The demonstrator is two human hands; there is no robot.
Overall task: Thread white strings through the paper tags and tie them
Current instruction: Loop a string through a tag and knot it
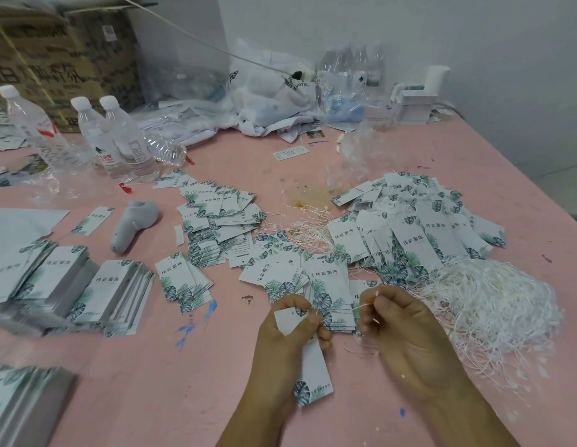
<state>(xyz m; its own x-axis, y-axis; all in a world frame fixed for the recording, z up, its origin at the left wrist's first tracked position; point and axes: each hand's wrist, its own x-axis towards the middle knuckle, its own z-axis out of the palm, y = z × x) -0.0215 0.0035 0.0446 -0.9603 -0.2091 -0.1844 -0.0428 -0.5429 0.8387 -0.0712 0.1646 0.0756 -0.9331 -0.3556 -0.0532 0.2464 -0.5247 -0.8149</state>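
Near the pink table's (361, 162) front edge, left hand (290, 327) grips a white leaf-printed paper tag (313, 359), fingers curled round it; right hand (403, 327) pinches a thin white string (361, 306) just beside the tag's hole; loose white string heap (493, 304) lies right.

paper tags (416, 243) read "纬宸服饰"; plastic bag (274, 91) reads "hotel".
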